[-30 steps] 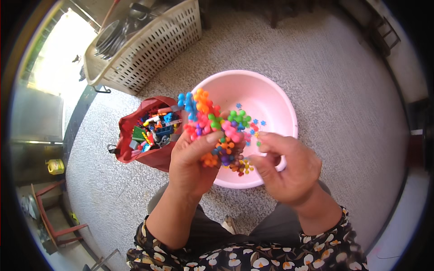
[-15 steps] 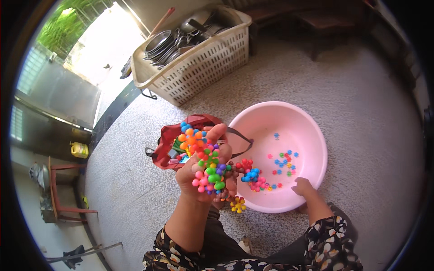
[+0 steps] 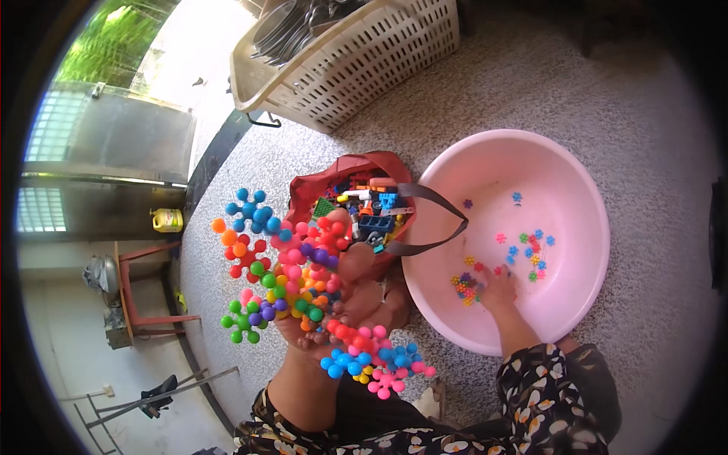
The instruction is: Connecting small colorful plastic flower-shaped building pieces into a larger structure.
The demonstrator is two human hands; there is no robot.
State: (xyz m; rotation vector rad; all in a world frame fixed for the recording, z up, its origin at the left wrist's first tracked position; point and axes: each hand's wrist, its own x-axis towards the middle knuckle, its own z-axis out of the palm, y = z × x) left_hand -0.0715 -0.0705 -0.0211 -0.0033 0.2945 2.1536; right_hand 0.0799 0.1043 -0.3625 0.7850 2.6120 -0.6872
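My left hand (image 3: 370,299) is raised at the left of the middle, its fingers closed around a large bunch of star-shaped ball-ended toy pieces (image 3: 294,258) in many colours. Parts of the bunch hide the palm. My right hand (image 3: 500,292) reaches down into a round pink basin (image 3: 572,303), its fingers apart and close to a small red piece. Several little flower-like toy pieces (image 3: 535,241) lie scattered on the basin's bottom. A group of them (image 3: 464,288) sits just left of my right hand. Whether its fingertips touch a piece is unclear.
Behind my left hand, a red bag (image 3: 388,161) full of mixed toy bricks has a dark strap (image 3: 436,249) over the basin's rim. A white slatted crate (image 3: 364,68) of metal pans stands beyond. A reddish stool (image 3: 133,296) and a yellow container (image 3: 167,220) are at the left.
My right hand has moved from the basin's near rim down onto its bottom. My left hand keeps the bunch, which has come closer to the view and spread leftward. The view has shifted.
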